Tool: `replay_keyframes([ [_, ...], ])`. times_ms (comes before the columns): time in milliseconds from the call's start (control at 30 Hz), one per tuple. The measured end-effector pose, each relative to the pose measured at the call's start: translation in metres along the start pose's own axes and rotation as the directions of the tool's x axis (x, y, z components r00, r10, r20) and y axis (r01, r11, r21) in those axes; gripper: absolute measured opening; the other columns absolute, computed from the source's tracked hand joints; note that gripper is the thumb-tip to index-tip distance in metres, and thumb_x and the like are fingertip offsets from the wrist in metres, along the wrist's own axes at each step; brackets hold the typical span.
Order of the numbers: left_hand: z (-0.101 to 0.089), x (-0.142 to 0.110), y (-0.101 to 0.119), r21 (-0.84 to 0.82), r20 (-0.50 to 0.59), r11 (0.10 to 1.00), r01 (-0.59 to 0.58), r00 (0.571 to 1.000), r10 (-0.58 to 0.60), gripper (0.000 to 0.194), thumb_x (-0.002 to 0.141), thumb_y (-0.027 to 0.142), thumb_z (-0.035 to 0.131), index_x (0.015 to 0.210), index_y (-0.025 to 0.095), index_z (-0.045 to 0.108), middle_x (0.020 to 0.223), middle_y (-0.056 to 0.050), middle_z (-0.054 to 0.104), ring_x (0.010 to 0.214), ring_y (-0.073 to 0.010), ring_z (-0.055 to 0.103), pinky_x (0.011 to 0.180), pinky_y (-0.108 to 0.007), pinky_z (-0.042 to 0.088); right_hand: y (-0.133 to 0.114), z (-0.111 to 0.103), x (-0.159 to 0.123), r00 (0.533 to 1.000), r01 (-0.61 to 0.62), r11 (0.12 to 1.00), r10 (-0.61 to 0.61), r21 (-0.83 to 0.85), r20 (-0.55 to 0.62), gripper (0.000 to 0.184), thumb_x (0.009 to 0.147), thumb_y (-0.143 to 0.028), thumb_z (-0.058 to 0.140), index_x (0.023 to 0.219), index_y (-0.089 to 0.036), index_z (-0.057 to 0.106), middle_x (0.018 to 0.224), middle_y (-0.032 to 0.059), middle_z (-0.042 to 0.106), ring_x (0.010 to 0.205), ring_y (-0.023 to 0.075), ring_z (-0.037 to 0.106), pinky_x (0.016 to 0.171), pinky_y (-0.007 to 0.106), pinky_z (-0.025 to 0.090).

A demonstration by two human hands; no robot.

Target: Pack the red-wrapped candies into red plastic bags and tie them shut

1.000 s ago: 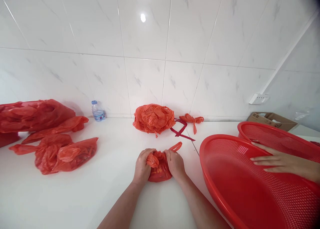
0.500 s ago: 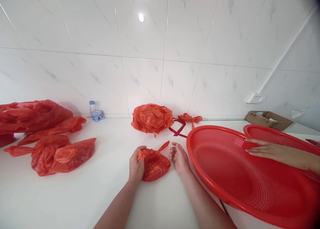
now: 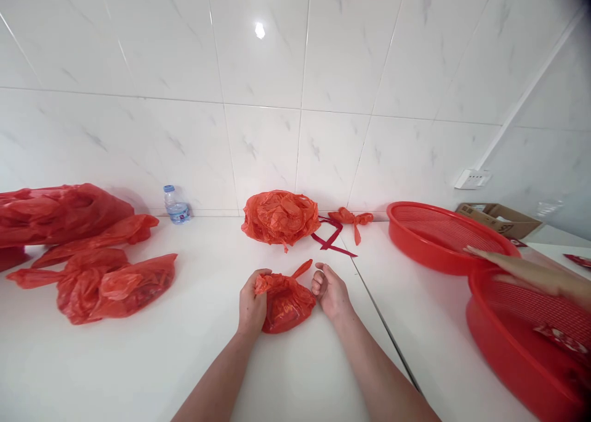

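A small red plastic bag [image 3: 289, 311] rests on the white table in front of me, with printed contents showing dimly through it. My left hand [image 3: 253, 302] is closed around the gathered left side of this bag. At its other side, beside the loose bag handle sticking up, is my right hand [image 3: 331, 291]. Its fingers are loosely curled in and nothing shows between them. Behind the bag, against the wall, sits a pile of crumpled red plastic bags [image 3: 281, 218].
Left are filled red bags [image 3: 115, 286] and a water bottle [image 3: 176, 205]. A dark red strap [image 3: 330, 246] and knotted red bag [image 3: 349, 216] lie behind. Right, a co-worker's hand [image 3: 503, 262] is over two red baskets [image 3: 429, 259], the nearer holding packets [image 3: 561, 337]. A cardboard box [image 3: 501, 219] stands behind.
A large red basket at the right has moved back toward the wall, uncovering another basket with packets. The co-worker's hand shifted slightly. My right fingers have curled in more; my left hand stays put.
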State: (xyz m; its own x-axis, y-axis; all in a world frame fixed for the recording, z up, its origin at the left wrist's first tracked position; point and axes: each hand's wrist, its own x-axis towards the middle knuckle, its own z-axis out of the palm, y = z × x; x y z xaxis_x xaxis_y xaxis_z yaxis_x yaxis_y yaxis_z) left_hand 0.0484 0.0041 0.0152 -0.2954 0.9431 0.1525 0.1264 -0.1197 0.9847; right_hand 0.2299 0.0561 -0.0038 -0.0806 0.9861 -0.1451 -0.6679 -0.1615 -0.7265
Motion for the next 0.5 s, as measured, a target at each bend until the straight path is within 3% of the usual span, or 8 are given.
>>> replay_keyframes([
  [500,0.0014,-0.0013,0.0025,0.012,-0.016,1.000,-0.013,1.000,0.014,0.025,0.075,0.025,0.046,0.094,0.020,0.060,0.093,-0.005,0.066,0.083,-0.0204,0.061,0.069,-0.031,0.051,-0.0030,0.0002,-0.0013,0.999,-0.029,1.000,0.029,0.008,0.023,0.025,0.072,-0.039,0.067,0.083,-0.020,0.055,0.051,-0.0099,0.030,0.041,0.0054,0.028,0.039,0.020,0.022],
])
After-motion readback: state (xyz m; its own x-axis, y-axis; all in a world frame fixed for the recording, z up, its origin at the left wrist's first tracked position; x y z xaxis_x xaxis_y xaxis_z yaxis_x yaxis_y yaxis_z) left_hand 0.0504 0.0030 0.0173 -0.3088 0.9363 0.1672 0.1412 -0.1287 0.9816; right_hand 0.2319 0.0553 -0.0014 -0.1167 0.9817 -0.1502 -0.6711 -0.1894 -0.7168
